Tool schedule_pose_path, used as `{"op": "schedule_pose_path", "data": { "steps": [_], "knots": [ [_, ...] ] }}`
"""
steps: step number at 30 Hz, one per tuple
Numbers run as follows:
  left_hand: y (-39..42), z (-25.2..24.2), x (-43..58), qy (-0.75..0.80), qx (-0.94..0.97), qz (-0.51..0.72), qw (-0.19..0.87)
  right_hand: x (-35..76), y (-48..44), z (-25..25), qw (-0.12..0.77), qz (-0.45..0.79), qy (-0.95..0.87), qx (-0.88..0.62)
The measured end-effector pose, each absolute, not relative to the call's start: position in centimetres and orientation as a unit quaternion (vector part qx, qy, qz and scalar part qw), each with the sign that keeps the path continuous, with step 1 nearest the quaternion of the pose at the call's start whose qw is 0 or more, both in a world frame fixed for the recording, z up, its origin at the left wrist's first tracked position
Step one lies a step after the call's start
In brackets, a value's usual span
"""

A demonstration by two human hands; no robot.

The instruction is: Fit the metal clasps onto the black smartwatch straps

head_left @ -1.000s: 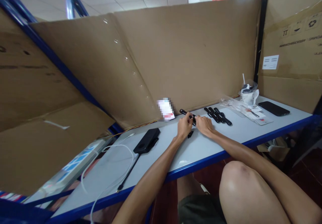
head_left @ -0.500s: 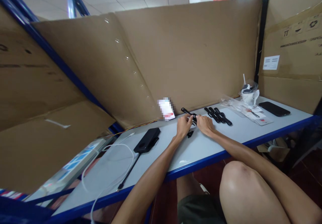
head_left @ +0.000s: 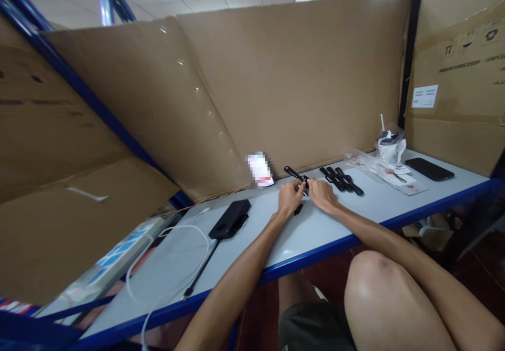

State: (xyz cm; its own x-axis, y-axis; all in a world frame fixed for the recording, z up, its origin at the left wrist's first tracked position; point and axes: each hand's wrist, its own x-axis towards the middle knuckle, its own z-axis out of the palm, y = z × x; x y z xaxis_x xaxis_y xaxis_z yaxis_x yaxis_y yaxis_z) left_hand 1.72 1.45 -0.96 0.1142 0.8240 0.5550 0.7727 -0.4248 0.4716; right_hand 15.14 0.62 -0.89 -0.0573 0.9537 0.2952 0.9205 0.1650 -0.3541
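Both hands meet over one black handled tool near the back of the table. My left hand (head_left: 291, 196) has its fingers closed on the tool's near part, and my right hand (head_left: 321, 193) grips it from the other side. The handle of the black tool (head_left: 292, 172) sticks out toward the back left, above my fingers; its middle is partly hidden. A small black piece (head_left: 299, 209) lies on the table just below my hands. Right of them, several similar black tools (head_left: 341, 180) lie side by side.
A black power bank (head_left: 230, 219) with cables lies left on the grey table (head_left: 315, 240). Clear plastic packets (head_left: 394, 177), a lidded cup (head_left: 387, 148) and a black phone (head_left: 430, 169) are at right. A lit screen (head_left: 260, 170) leans on the cardboard (head_left: 295, 82).
My left hand has shifted very slightly to the right over the tool and now covers more of the small black piece. The view has tilted a little.
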Motion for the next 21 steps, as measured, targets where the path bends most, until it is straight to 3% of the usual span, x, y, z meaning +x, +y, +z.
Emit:
{"op": "schedule_pose_path", "data": {
  "steps": [9, 16, 21],
  "knots": [
    [2.7, -1.4, 1.6, 0.534, 0.689, 0.461, 0.167, 15.0, 0.2, -0.7, 0.223, 0.022, -0.742, -0.632],
    [1.9, -1.3, 1.4, 0.482, 0.756, 0.437, 0.076, 15.1, 0.3, -0.8, 0.230, 0.020, -0.735, -0.637],
    [2.0, -1.3, 1.5, 0.537, 0.725, 0.427, 0.063, 15.2, 0.3, -0.6, 0.227, 0.036, -0.731, -0.643]
  ]
}}
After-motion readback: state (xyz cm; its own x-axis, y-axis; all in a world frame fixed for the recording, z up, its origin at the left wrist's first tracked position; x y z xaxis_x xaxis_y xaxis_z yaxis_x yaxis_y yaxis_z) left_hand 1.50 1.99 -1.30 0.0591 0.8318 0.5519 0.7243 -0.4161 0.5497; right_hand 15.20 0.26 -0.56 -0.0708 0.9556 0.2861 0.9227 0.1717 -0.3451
